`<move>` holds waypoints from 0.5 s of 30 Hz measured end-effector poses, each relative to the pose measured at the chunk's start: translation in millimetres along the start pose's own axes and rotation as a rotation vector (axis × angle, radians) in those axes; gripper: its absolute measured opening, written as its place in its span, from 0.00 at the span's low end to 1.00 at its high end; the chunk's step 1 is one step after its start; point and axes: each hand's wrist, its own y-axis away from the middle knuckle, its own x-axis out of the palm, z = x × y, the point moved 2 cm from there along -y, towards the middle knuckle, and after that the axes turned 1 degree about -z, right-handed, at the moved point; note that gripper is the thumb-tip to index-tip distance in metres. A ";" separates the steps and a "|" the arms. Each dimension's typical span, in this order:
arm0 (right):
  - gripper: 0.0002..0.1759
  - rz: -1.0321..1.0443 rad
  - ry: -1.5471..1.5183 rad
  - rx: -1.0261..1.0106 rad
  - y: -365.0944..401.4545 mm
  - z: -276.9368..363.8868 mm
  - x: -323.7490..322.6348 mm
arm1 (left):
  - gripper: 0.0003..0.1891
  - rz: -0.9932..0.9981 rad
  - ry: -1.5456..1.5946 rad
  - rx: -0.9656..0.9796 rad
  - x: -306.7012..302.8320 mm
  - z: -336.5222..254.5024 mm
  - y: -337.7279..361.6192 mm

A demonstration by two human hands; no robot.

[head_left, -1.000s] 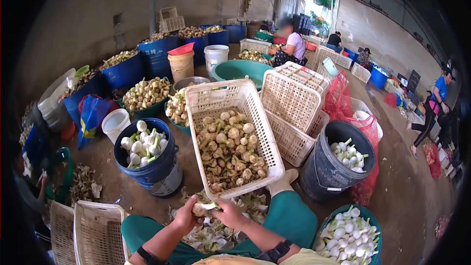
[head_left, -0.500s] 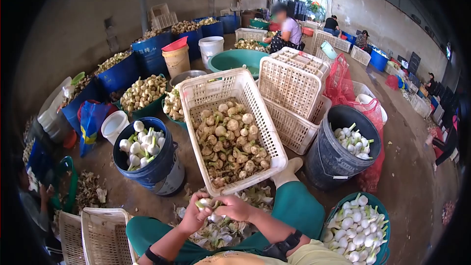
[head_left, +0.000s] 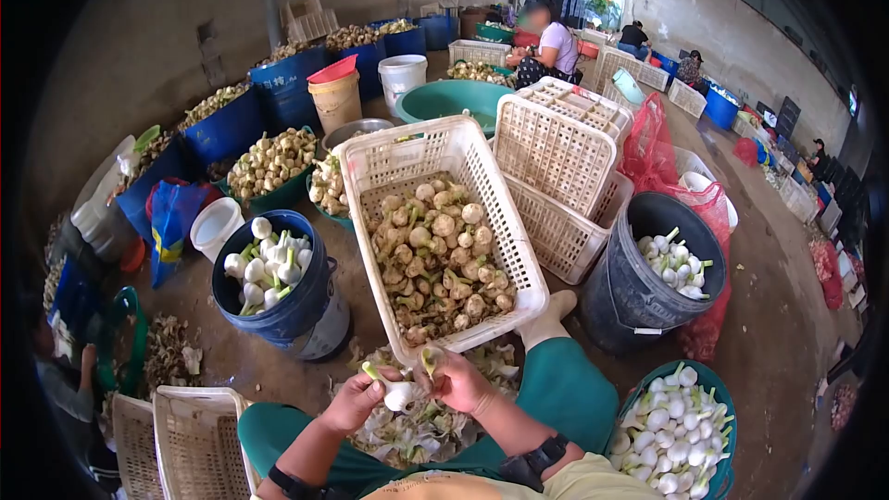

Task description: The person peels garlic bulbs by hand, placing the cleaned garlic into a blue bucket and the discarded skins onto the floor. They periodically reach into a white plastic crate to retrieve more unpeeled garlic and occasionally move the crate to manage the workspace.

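A white peeled bulb [head_left: 399,395] with a short green stem is held in my left hand [head_left: 354,400], its fingers closed round the stem end. Just to the right, my right hand [head_left: 458,382] pinches a piece of brownish-green peel [head_left: 431,360], apart from the stem. Both hands are over a heap of peelings [head_left: 417,435] between my knees. Directly beyond them a white slatted crate [head_left: 519,259] stands tilted towards me, holding unpeeled brown bulbs [head_left: 440,255].
Peeled bulbs fill a blue bucket [head_left: 319,315] at left, a dark bucket [head_left: 602,287] at right and a green basin [head_left: 727,463] at lower right. Empty crates [head_left: 199,444] stand at lower left, stacked crates [head_left: 556,148] behind. Several people sit farther back.
My hands have moved apart a little. The bulb now shows whiter in my left hand, and my right hand has drawn a piece of peel away from it.
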 end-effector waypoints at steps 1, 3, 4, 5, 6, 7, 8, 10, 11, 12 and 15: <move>0.18 -0.032 0.018 0.032 -0.3 2.8 2.7 | 0.20 -0.007 0.005 -0.006 2.5 -1.8 0.6; 0.25 -0.109 0.136 0.085 -1.4 1.6 7.6 | 0.21 0.050 0.044 0.157 8.7 -7.7 1.6; 0.27 -0.055 0.370 0.123 -2.0 -0.7 5.7 | 0.21 0.071 0.102 0.155 4.3 -3.7 1.4; 0.29 0.007 0.598 0.166 -0.5 -8.4 1.9 | 0.23 0.102 0.223 0.186 3.6 -5.3 0.7; 0.28 0.077 0.674 0.148 -2.7 -23.3 -13.0 | 0.22 0.052 0.265 0.189 3.7 -8.9 2.3; 0.23 0.113 0.567 0.218 3.2 -21.6 -5.8 | 0.21 -0.001 0.305 0.194 5.8 -15.1 2.4; 0.20 0.166 0.618 0.204 6.7 -19.9 -1.2 | 0.20 -0.118 0.205 0.181 3.8 -16.2 -0.2; 0.16 0.253 0.727 0.217 9.1 -11.6 6.4 | 0.20 -0.272 -0.022 0.173 -6.2 -13.3 -5.8; 0.15 0.280 0.783 0.234 9.0 -9.3 7.6 | 0.19 -0.300 -0.155 0.173 -10.3 -12.5 -5.7; 0.15 0.235 1.227 0.106 7.7 -13.4 -5.1 | 0.19 -0.289 -0.045 0.215 -7.4 -12.1 -5.6; 0.17 -0.084 1.561 -0.083 -2.1 -9.7 -12.0 | 0.15 -0.335 -0.526 0.519 -4.4 -15.7 -7.0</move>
